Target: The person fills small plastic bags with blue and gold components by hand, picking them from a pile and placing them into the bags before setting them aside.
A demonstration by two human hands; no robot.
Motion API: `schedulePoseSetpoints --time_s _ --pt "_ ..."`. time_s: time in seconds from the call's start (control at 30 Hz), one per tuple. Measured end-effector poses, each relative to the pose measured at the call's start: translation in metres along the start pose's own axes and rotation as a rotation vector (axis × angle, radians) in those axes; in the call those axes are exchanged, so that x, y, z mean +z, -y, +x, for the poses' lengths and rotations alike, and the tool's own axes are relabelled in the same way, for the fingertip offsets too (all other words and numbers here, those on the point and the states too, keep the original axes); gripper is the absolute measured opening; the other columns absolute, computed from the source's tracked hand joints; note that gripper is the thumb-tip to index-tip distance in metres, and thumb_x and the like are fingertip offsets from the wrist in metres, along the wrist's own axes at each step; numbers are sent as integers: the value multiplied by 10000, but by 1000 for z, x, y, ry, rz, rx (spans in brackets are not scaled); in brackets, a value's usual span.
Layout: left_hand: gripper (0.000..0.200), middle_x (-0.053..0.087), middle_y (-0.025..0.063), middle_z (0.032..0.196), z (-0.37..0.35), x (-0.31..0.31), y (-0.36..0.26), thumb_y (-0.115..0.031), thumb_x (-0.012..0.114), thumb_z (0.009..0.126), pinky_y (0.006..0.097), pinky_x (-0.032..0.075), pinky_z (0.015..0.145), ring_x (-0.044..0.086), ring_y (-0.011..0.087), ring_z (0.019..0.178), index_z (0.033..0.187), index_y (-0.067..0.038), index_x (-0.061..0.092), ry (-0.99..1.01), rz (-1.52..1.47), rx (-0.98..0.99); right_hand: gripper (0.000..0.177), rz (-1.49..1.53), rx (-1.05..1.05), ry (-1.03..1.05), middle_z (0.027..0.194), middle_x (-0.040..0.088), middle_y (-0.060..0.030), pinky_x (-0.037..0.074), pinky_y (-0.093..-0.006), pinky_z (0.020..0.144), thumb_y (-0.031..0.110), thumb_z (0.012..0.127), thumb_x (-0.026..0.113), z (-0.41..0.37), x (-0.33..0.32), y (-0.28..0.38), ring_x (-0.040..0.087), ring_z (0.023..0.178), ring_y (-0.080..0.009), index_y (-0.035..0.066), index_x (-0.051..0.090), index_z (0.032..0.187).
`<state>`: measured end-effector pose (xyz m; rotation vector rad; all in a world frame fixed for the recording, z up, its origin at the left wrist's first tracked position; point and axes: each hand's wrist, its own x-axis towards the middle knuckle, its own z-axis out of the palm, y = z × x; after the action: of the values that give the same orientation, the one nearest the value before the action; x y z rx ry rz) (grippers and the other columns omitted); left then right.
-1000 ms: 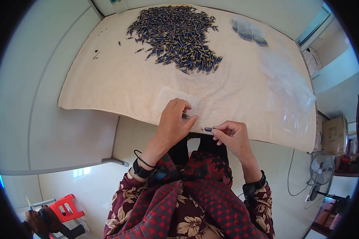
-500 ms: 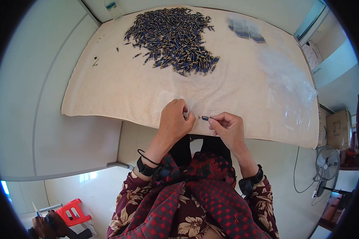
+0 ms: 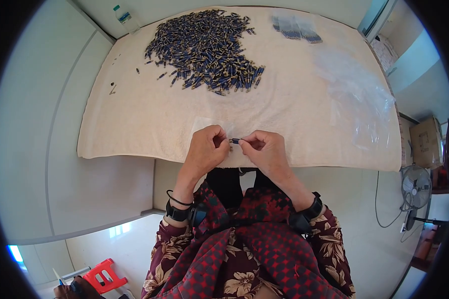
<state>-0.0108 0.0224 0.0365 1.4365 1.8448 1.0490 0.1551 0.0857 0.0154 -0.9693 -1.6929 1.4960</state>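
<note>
My right hand (image 3: 267, 152) pinches a small dark-blue cylindrical piece with brass-coloured ends (image 3: 236, 141) between thumb and forefinger. The piece points left, its tip at the fingers of my left hand (image 3: 207, 146). Those fingers are closed on a small clear plastic bag (image 3: 201, 122), which lies partly under the hand on the towel-like cloth (image 3: 134, 127). Just below the pinched piece, another brass-coloured end shows beside my left thumb; the rest of it is hidden. Further back lies a large heap of the same blue pieces (image 3: 199, 47).
Filled clear bags (image 3: 295, 31) lie at the back right, with loose plastic sheeting (image 3: 359, 99) nearer. A bottle (image 3: 124, 19) stands at the back left. Small loose parts (image 3: 112, 88) lie on the left. A fan (image 3: 415, 187) and a cardboard box (image 3: 426, 143) are right of the table.
My right hand has moved left, bringing the blue piece up to my left hand. The camera view has shifted slightly.
</note>
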Motion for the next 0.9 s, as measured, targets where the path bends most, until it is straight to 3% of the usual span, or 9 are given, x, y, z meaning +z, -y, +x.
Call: schedulePoseSetpoints --time_s 0.13,0.43,0.67,0.77,0.9 --pt "54 560 39 666 0 0 5 -19 592 764 230 422 582 493 76 643 761 24 561 15 1 6 83 -74 -67 7 667 652 -31 463 -197 521 43 820 681 6 6 -5 590 583 -56 -36 669 799" --pt "54 541 7 716 -3 -4 10 4 622 802 217 400 581 473 61 652 798 8 568 38 -84 52 88 -189 -38 105 690 667 -64 476 -226 547 47 808 687 13 14 -4 606 607 -78 -38 691 832" --pt "56 530 4 733 -2 -7 12 3 625 814 213 394 596 465 61 670 806 3 569 68 -105 41 108 -351 -145 121 781 658 -88 482 -261 607 86 790 707 14 11 -3 639 681 -165 1 697 856" --pt "58 553 81 754 -1 -6 13 -15 616 794 263 415 577 510 135 631 798 27 576 51 -144 77 103 -474 -197 126 766 635 -90 474 -295 596 102 785 706 14 11 -1 625 670 -203 26 702 854" --pt "35 542 14 792 -1 -6 18 -1 613 827 217 388 588 472 67 679 824 1 578 49 -116 112 97 -587 -268 108 742 601 -90 455 -342 586 130 783 701 13 11 1 599 655 -247 62 708 853"
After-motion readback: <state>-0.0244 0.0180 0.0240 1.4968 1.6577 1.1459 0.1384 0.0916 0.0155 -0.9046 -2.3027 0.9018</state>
